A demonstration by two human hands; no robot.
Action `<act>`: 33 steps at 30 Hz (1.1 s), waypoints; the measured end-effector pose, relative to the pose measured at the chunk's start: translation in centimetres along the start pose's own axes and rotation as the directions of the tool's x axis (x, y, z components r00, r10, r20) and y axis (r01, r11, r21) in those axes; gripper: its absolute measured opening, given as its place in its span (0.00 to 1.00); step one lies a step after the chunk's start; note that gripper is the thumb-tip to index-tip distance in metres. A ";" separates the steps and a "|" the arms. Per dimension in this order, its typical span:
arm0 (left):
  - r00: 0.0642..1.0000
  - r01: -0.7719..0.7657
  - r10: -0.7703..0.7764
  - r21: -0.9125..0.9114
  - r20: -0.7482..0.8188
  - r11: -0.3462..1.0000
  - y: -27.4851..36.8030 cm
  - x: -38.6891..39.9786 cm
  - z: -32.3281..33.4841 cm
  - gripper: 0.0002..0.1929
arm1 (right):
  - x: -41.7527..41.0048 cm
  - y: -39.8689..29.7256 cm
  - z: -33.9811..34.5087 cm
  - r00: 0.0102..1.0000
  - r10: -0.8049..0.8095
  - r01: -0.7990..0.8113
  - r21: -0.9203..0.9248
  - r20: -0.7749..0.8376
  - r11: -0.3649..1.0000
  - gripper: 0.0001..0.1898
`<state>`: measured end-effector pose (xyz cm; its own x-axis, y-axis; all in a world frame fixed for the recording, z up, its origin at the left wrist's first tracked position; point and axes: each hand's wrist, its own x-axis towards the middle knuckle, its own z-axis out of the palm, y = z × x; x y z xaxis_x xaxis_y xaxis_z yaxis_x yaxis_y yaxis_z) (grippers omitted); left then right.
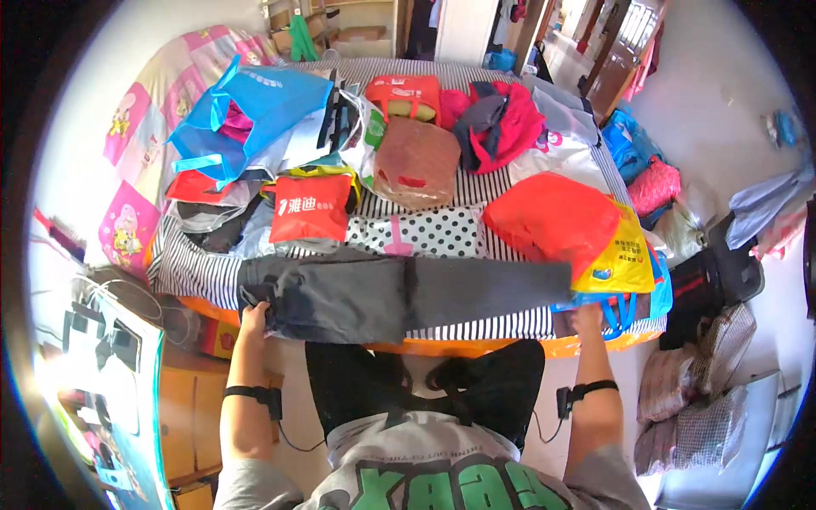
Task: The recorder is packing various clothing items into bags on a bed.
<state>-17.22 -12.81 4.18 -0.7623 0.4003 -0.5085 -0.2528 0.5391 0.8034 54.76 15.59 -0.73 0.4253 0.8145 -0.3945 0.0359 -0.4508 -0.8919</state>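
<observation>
Dark grey trousers lie stretched sideways along the near edge of a bed with a striped sheet. At their left end, the waist side, my left hand grips the cloth. My right hand is just below the narrow right end of the legs, over the bed's edge; its fingers are blurred, and whether it holds the hem cannot be told. Behind the trousers lie a polka-dot bag, a red packet and a red and yellow plastic bag.
Farther back on the bed are a blue bag, a brown bundle in clear plastic and a pink and dark garment. Wrapped bundles stand on the right. A wooden cabinet is at the left.
</observation>
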 end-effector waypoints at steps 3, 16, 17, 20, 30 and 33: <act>0.997 -0.015 0.019 -0.058 0.073 0.998 -1.1 2.5 -1.2 0.17 | -2.9 2.2 2.4 0.986 0.099 -0.070 -0.205 0.131 0.976 0.13; 0.861 -0.404 0.421 -0.118 0.285 0.907 9.5 -6.7 2.4 0.16 | -0.5 -2.1 10.1 0.721 -0.682 0.583 -0.637 0.120 0.504 0.27; 0.862 -0.408 0.423 -0.115 0.277 0.906 9.0 -6.5 1.8 0.16 | -0.1 -2.7 10.0 0.832 -0.552 0.438 -0.672 0.051 0.598 0.31; 0.856 -0.443 0.436 -0.043 0.276 0.896 8.9 -7.2 0.5 0.18 | 1.5 -2.9 9.3 0.882 -0.461 0.368 -0.748 0.094 0.552 0.37; 0.946 -0.291 0.294 -0.044 0.135 0.956 13.4 -11.1 -1.8 0.12 | 6.1 -5.4 7.2 0.719 -0.679 0.677 -0.372 0.149 0.635 0.21; 0.905 -0.349 0.383 -0.193 0.185 0.917 13.5 -9.2 -2.4 0.09 | 6.3 -5.9 6.1 0.707 -0.705 0.676 -0.352 0.059 0.648 0.18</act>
<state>-15.02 -11.03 20.46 -0.6762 0.7062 -0.2100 -0.0808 0.2122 0.9739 51.71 25.61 0.70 0.2223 0.9148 0.3373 0.6291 0.1298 -0.7664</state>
